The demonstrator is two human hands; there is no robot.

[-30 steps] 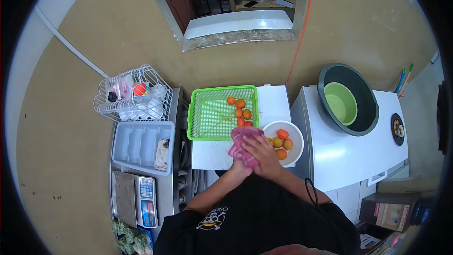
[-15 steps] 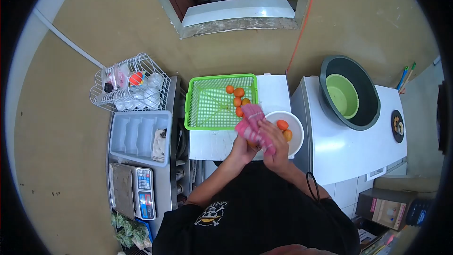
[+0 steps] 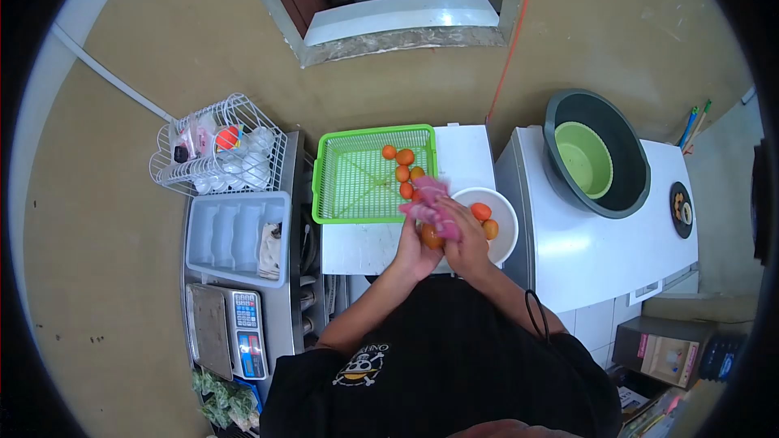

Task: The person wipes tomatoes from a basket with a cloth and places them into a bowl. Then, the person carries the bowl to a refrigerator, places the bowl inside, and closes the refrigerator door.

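My left hand [image 3: 415,253] is closed around an orange-red tomato [image 3: 432,235] in front of the green basket. Over the tomato, my right hand [image 3: 466,239] grips a pink cloth [image 3: 436,209], which touches the tomato's upper side. Several tomatoes [image 3: 403,172] lie in the right part of the green basket [image 3: 349,218]; the cloth hides part of that group. To the right of my hands stands a white bowl [image 3: 507,223] with tomatoes [image 3: 480,212] in it, partly covered by my right hand.
At left are a white wire rack [image 3: 276,166], a grey-blue divided tray [image 3: 235,235] and a scale [image 3: 247,332]. On the right-hand white surface [image 3: 600,268] sit a dark tub [image 3: 633,178] holding a green basin [image 3: 583,162], and a small dark plate [image 3: 682,211].
The cloth has shifted and uncovered the tomato in my left hand. Both hands have moved from the bowl side slightly toward the basket. The view has tilted a little.
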